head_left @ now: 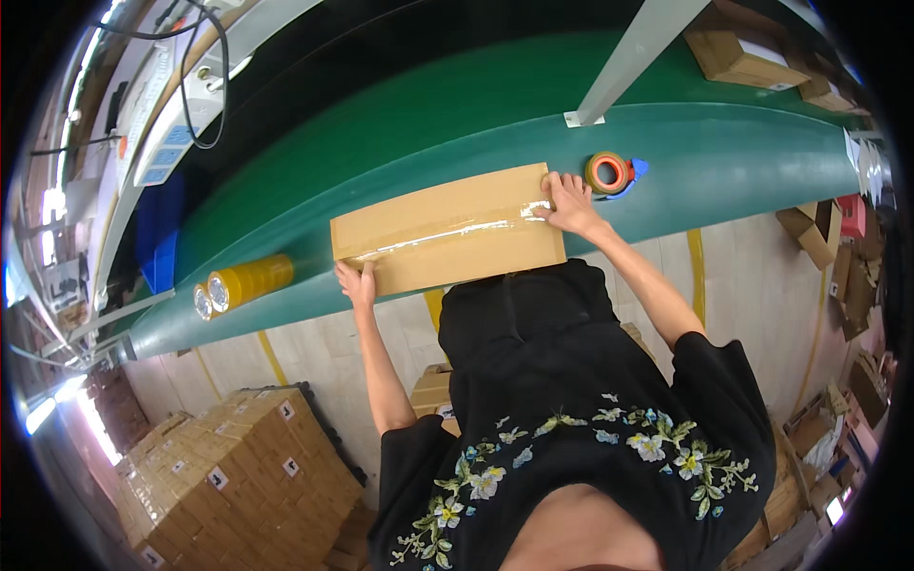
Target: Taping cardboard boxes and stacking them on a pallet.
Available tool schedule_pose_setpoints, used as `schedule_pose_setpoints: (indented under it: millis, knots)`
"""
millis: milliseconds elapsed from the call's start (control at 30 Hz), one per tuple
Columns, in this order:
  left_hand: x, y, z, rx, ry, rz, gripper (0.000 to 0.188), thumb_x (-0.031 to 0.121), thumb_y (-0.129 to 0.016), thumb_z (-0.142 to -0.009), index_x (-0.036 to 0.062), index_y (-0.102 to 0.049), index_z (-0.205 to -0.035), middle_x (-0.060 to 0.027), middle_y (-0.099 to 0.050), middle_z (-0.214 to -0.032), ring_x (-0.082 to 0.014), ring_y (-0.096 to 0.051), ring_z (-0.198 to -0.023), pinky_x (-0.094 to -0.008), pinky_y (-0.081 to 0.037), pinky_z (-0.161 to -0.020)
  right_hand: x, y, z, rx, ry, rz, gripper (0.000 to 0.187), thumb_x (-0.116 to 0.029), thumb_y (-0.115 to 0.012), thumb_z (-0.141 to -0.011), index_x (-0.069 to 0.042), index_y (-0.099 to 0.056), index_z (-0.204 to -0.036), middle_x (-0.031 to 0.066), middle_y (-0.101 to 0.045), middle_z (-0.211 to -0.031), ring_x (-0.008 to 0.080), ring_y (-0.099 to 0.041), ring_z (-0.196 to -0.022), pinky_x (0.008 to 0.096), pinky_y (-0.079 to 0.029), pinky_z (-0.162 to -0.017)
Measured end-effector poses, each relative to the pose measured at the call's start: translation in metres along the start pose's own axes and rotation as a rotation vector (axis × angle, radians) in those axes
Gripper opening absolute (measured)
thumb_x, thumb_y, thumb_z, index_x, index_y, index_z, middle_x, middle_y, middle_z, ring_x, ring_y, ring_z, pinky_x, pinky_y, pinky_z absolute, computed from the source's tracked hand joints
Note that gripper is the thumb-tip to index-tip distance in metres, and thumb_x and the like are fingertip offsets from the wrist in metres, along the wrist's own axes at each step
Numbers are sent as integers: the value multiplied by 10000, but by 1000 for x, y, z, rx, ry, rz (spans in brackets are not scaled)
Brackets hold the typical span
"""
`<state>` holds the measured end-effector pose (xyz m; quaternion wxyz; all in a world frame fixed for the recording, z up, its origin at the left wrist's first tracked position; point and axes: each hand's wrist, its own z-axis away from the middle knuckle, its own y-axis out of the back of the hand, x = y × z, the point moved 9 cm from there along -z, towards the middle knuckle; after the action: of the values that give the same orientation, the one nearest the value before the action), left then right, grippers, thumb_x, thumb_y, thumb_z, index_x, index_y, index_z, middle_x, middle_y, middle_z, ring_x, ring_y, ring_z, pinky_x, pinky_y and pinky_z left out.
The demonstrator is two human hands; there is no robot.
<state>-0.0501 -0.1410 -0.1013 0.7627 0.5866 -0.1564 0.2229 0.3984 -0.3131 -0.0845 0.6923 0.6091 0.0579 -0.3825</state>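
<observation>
A long, flat cardboard box (438,205) lies on the green work surface (724,152) in front of me. A strip of clear, shiny tape (466,229) runs lengthwise along its top. My left hand (357,283) grips the box at its near left corner, thumb on top. At the right end my right hand (571,205) holds the edge, its thumb on the top near the tape's end and its fingers over the side. Just beyond the right hand rests a tape dispenser (628,179) with blue and red parts and a roll of tape.
Yellowish tape rolls (252,283) lie in stacks left of the box. A metal post (619,76) stands on the far edge of the surface. Far right are open cartons (747,59). Stacked cartons (238,466) fill the floor at lower left; a power strip (171,143) hangs upper left.
</observation>
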Motion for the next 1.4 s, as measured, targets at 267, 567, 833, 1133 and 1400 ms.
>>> schedule_pose_setpoints:
  millis: [267,567,833,1133,1400]
  knots:
    - [16,24,-18,136,313,-216,648,579,-273,-862,121,-410,-1299,-221,-582,-1094,-427,-536,-1002,-487,-416,-851,37,-48,16,42,-211,-814,542,-367,-680,-752,-18,-380,-1037,141,-481,-942,217,-479,-897,319,-402,-808]
    - [19,21,-27,142,197,-194,630,511,-260,-887,9,-493,-1187,-271,-571,-1067,-450,-521,-1014,-486,-402,-875,241,31,25,450,-992,-398,872,-407,-818,-519,-36,-378,-1174,186,-502,-1119,307,-518,-1031,435,-465,-809]
    - [12,11,-35,58,118,-96,546,464,-275,-903,44,-484,-1183,-266,-573,-1050,-444,-520,-1003,-488,-393,-876,157,67,-7,457,-384,-938,376,1,-518,-718,-28,-472,-1090,45,-562,-839,114,-516,-636,236,-440,-561]
    - [36,-18,-32,-75,-40,303,494,438,-301,-926,86,-449,-1238,-256,-535,-1109,-419,-483,-1069,-468,-392,-892,-272,22,1,-93,595,-166,836,-108,-671,-563,-87,-357,-1338,177,-539,-937,369,-573,-805,405,-487,-693]
    - [36,-29,-34,-86,-106,684,478,379,-446,-904,75,-410,-1271,-216,-533,-1086,-395,-503,-1036,-399,-396,-918,-302,-74,-8,-90,825,-66,717,-215,-668,-551,-87,-478,-1231,133,-531,-762,305,-576,-661,396,-470,-580]
